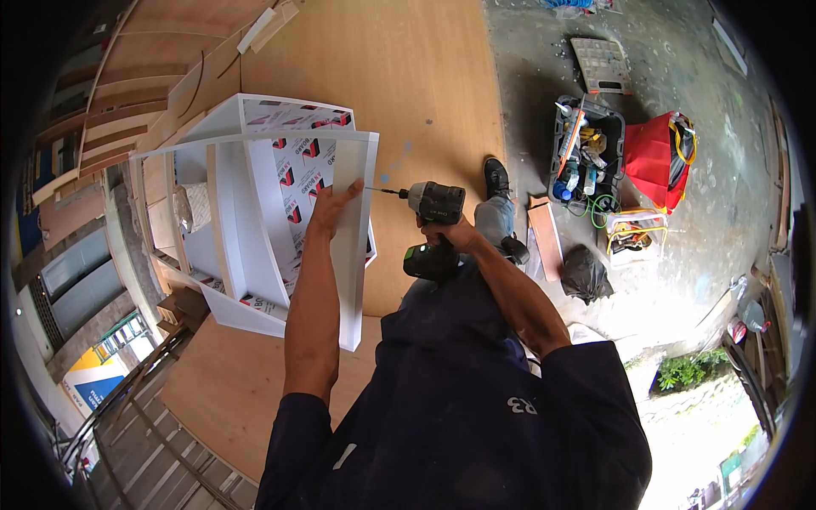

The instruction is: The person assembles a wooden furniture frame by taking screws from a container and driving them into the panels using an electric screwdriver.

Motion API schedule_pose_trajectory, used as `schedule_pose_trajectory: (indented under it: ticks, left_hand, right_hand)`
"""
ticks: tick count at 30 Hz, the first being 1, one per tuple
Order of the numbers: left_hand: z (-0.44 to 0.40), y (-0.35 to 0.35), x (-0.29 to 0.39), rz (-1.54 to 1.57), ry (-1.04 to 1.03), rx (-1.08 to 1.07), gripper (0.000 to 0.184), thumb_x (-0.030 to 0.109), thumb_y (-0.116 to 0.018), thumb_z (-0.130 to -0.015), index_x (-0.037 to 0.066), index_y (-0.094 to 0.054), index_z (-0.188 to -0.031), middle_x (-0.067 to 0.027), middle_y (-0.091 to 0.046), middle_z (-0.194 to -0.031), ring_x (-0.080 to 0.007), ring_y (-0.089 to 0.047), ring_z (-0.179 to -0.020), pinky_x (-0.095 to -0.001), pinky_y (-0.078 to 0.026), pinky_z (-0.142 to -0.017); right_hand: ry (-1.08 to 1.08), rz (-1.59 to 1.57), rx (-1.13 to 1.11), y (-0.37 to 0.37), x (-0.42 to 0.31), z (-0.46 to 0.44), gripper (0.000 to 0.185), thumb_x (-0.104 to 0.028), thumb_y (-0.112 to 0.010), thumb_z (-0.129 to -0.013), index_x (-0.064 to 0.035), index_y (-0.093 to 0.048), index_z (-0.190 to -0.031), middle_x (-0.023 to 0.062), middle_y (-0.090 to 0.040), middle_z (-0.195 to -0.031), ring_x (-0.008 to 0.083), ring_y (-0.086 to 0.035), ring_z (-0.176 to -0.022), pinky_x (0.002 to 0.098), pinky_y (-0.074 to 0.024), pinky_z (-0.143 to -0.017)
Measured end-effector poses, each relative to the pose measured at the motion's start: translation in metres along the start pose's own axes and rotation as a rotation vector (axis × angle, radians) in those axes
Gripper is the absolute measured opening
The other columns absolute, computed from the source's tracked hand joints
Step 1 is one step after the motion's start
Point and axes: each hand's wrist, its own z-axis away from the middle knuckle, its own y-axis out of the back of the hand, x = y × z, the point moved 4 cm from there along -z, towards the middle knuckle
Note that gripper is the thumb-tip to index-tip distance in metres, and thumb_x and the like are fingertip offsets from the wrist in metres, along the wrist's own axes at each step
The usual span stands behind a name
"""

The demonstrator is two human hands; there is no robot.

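My right hand [450, 234] is wrapped round the grip of a black and green cordless driver [438, 204], whose long bit points left at the edge of a white panel. My left hand [334, 206] lies against that white panel [350, 246], near its upper end, with the fingers apart. The panel is part of a white cabinet frame [229, 217] with printed film on its inner board [291, 170]. The bit's tip is close to the panel's edge; whether it touches a screw I cannot tell.
Plywood sheets [425, 76] lie under the cabinet. On the concrete floor at right are a tool crate [625, 136], a red bag [653, 166], a black plastic bag [585, 276] and a flat organiser case [602, 64]. Wooden frames [127, 76] stand at upper left.
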Motion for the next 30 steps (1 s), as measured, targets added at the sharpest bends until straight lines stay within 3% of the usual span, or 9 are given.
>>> schedule_pose_trajectory:
  ticks: [30]
  left_hand:
    - [0.003,-0.004,0.006,0.042,0.014,0.002,0.049,0.047,-0.073,-0.076,0.002,-0.062,-0.093,-0.0026,-0.059,-0.078,-0.0112,-0.057,-0.065,-0.0271,-0.046,-0.057]
  right_hand:
    - [-0.021,0.035,-0.042,-0.003,0.007,-0.018,0.017,0.005,-0.064,-0.071,-0.0034,-0.058,-0.085,0.0031,-0.053,-0.064,0.0122,-0.050,-0.050,0.0267,-0.0425,-0.049]
